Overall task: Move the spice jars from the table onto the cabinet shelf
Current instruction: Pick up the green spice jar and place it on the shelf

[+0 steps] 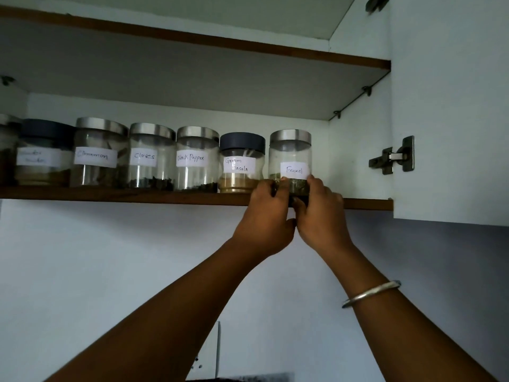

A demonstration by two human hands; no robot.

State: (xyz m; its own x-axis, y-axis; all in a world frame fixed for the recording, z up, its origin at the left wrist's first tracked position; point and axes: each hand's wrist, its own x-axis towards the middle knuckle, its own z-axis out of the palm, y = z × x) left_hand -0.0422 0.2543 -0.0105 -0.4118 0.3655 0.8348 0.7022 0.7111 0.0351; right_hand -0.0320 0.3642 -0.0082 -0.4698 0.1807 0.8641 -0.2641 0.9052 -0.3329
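A clear Fennel jar (pixel 290 155) with a steel lid stands at the right end of the row on the cabinet shelf (pixel 110 195). My left hand (pixel 267 216) grips its base from the left and my right hand (pixel 321 213) from the right. To its left stand the Garam Masala jar (pixel 241 164) with a dark lid, the Black Pepper jar (pixel 197 158), the Cloves jar (pixel 151 155), the Cinnamon jar (pixel 100 153) and a dark-lidded jar (pixel 41 155) with a blurred label. The table is out of view.
The open cabinet door (pixel 451 106) hangs to the right, with a metal hinge (pixel 392 157) on the side wall. An upper shelf (pixel 248 48) runs above the jars. Shelf space shows right of the Fennel jar. A wall socket plate (pixel 205 362) sits low.
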